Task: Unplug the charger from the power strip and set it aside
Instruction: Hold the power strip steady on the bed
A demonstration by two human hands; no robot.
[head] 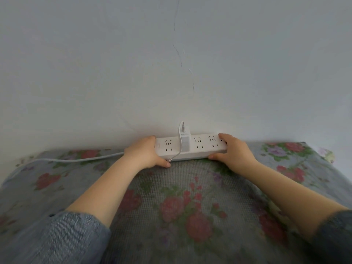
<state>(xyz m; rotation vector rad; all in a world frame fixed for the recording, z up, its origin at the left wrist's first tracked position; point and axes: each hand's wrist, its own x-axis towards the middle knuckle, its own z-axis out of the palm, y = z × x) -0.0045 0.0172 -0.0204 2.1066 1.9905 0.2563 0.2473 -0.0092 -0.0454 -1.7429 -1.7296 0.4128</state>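
Blue sleeves [57, 239] frame a flowered cloth [181, 197]. At its far edge, against the wall [171, 63], lies the power strip [200, 148], left hand [144, 153] and right hand [234, 151] clamped on its ends. Its white charger [185, 142] stands plugged in mid-strip, cable [178, 153] trailing.

A pale, bluish-white wall [133, 63] fills the upper half of the view. A thin, dark crack [177, 40] runs down it near the middle, wavering slightly on its way. Below the wall lies a grey cloth [181, 187] printed with red and purple flowers and green leaves. Its weave shows as a fine grid near the middle.
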